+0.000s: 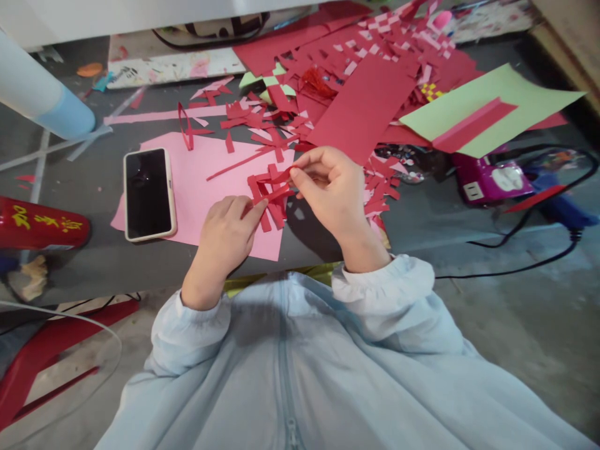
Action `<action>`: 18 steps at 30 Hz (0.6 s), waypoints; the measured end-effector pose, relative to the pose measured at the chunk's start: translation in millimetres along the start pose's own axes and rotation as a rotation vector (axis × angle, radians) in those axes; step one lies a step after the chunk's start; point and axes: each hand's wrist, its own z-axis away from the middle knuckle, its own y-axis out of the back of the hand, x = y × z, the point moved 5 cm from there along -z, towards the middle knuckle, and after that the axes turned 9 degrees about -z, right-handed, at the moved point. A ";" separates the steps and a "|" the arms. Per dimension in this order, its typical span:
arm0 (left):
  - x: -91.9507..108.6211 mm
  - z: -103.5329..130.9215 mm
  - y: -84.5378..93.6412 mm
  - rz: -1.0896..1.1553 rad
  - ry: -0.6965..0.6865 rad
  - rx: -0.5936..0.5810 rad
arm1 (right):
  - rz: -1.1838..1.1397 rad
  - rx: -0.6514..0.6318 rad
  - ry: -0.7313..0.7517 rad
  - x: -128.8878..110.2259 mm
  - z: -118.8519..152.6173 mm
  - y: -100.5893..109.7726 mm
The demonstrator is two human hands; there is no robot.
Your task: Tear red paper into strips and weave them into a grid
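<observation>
Between my hands lies a small lattice of red paper strips (265, 215), partly over a pink paper sheet (206, 159). My right hand (330, 187) pinches a red paper strip (281, 177) at the lattice's right side between thumb and fingertips. With its fingers bent together, my left hand (229, 231) presses at the lattice's left edge, and its fingertips are on a red strip there. A long thin red strip (241, 162) rests on the pink sheet just behind. How the strips cross under my fingers is partly hidden.
A phone (149, 195) lies on the sheet's left part. Further left are a red can (42, 224) and a white-and-blue bottle (63, 115). Red paper scraps (253, 115) spread behind my hands. At right are a green sheet (525, 103), a purple packet (492, 181) and a blue glue gun (557, 203) with its black cord.
</observation>
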 end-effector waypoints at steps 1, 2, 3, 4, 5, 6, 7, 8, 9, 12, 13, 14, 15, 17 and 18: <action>0.3 0.2 0.2 -0.010 -0.005 0.009 | 0.030 -0.006 0.011 -3.2 1.1 0.1; 0.5 0.3 0.6 -0.015 -0.008 0.017 | 0.066 -0.013 0.026 -6.6 2.3 0.3; 0.6 0.4 1.3 -0.012 -0.009 0.027 | 0.106 -0.024 0.048 -10.4 3.5 0.5; 0.6 0.5 2.2 -0.005 -0.008 0.040 | 0.148 -0.037 0.077 -14.1 4.7 0.6; 0.2 0.7 3.5 0.005 -0.002 0.059 | 0.191 -0.056 0.108 -17.5 6.1 0.5; -0.6 1.2 4.9 0.013 0.013 0.080 | 0.232 -0.078 0.136 -20.2 7.7 0.2; -2.3 1.8 6.2 0.018 0.039 0.104 | 0.267 -0.102 0.158 -22.0 9.3 -0.3; -5.0 2.7 7.7 0.022 0.085 0.132 | 0.292 -0.125 0.172 -22.9 10.9 -0.7; -8.5 3.9 8.7 0.026 0.145 0.158 | 0.305 -0.146 0.180 -23.0 12.6 -1.2; -18.4 7.9 9.3 0.051 0.324 0.207 | 0.310 -0.174 0.190 -20.7 17.8 -1.7; -19.9 8.7 8.9 0.059 0.356 0.213 | 0.308 -0.174 0.192 -19.4 19.5 -1.8; -20.4 9.0 8.4 0.064 0.369 0.214 | 0.308 -0.172 0.193 -18.0 21.1 -1.9; -20.1 8.9 8.0 0.067 0.369 0.214 | 0.310 -0.171 0.195 -16.6 22.6 -2.2; -18.9 8.5 7.5 0.073 0.360 0.207 | 0.316 -0.171 0.207 -14.1 25.4 -2.9; -18.4 8.3 7.1 0.077 0.357 0.199 | 0.320 -0.172 0.212 -12.9 26.7 -3.4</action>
